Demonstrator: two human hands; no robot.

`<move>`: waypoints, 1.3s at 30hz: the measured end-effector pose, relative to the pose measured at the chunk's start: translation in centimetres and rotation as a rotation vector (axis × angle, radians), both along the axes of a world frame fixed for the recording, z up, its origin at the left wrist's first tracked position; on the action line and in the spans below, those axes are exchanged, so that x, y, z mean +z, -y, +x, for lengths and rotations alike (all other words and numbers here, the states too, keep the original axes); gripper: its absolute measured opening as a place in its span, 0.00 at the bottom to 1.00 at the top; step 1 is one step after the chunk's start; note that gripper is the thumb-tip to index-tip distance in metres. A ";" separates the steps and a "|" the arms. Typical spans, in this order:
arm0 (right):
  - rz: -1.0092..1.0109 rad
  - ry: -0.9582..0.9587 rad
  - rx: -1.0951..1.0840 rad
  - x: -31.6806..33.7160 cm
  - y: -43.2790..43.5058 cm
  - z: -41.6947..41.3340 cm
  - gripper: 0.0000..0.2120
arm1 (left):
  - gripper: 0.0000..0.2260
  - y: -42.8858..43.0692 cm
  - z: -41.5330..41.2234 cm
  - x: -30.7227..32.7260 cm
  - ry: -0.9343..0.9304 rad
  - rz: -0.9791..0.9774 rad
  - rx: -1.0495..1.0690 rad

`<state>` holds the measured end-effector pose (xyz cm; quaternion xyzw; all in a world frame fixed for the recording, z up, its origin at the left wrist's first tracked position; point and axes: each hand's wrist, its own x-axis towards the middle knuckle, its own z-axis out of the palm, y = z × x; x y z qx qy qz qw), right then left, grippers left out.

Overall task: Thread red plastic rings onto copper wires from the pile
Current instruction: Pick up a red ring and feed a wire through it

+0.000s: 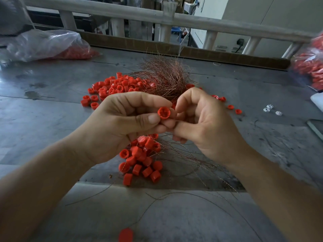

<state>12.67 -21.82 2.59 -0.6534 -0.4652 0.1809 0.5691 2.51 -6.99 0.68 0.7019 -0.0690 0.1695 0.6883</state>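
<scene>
My left hand (125, 123) pinches a red plastic ring (164, 113) between thumb and fingers, its open end facing me. My right hand (201, 119) is right beside it, fingers curled and fingertips meeting at the ring; any wire it pinches is too thin to make out. A loose pile of red rings (115, 86) lies beyond my hands, next to a tangled bundle of copper wires (166, 75). Below my hands lies a cluster of rings threaded on wires (143, 159), the wires fanning out to the right.
The grey table (52, 119) is stained. A clear bag of red rings (52, 44) lies at the far left and another bag (311, 65) at the far right. Small white parts (270, 109) sit at right. One red ring (125, 234) lies near the front edge.
</scene>
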 end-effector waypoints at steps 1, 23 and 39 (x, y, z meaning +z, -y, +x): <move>-0.004 -0.020 0.014 0.0 0.0 0.0 0.13 | 0.15 0.0 0.0 0.0 -0.001 -0.010 -0.004; -0.491 0.548 -0.672 -3.0 0.1 9.8 0.09 | 0.18 -0.6 -0.2 -0.2 -0.039 -0.058 -0.013; 0.047 -0.218 -0.358 1.9 1.6 7.1 0.08 | 0.15 -0.5 -0.2 0.0 -0.107 -0.115 -0.044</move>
